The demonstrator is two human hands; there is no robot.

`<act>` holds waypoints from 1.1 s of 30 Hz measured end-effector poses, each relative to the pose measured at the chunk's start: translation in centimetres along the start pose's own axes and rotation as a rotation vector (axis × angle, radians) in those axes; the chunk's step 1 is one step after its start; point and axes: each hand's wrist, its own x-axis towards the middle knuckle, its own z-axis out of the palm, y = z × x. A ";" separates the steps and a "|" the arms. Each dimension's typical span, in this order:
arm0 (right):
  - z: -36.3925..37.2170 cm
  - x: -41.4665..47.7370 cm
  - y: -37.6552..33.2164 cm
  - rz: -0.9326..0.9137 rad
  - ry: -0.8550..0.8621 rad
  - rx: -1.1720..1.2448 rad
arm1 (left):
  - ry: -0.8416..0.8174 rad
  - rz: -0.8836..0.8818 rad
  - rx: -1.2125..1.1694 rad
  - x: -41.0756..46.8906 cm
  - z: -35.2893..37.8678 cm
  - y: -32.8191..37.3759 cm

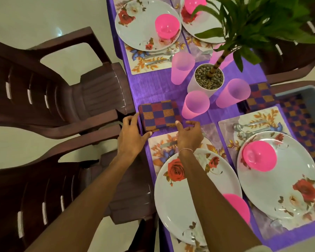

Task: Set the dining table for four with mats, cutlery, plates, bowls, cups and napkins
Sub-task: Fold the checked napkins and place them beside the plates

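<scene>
Our folded napkin (pixel 160 115) lies on the purple tablecloth (pixel 153 84), just beyond the near-left place mat (pixel 157 150) and close to the table's left edge. Our left hand (pixel 131 137) curls fingers and thumb round its near-left corner, while our right hand (pixel 189 135) is loosely spread, thumb tip on the near-right edge and the other fingers holding nothing. The main risk we see is the pink cup (pixel 195 104) standing just beside the napkin's right side. If we slide the cloth rightward, or lift our spread fingers carelessly, we could tip it, and it looks light enough to roll into the other cups. On the other side, a pull from our left hand could drag the napkin over the table edge toward the chair (pixel 98 99). Tugging only one corner may also open the fold and leave it crooked against the mat. The table knife (pixel 168 143) lies partly under our right hand, so a dragging wrist could skew it against the plate (pixel 171 206).
</scene>
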 end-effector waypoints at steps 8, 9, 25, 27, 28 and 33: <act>-7.8 -6.4 1.4 -0.448 -0.224 -0.375 | 0.143 0.151 0.192 -10.1 -1.7 2.6; -9.3 -7.1 1.8 -0.494 -0.229 -0.420 | 0.130 0.170 0.200 -11.5 -1.7 3.1; -38.5 0.8 12.6 -0.714 -0.045 -0.429 | 0.137 0.360 0.189 -26.9 13.6 22.9; -42.8 2.8 14.2 -0.674 -0.022 -0.434 | 0.107 0.383 0.191 -28.3 16.7 26.3; -45.2 4.0 15.2 -0.641 -0.014 -0.438 | 0.092 0.404 0.197 -29.1 18.5 28.4; -54.6 9.9 20.1 -0.498 0.020 -0.453 | -0.015 0.467 0.193 -31.2 26.5 36.4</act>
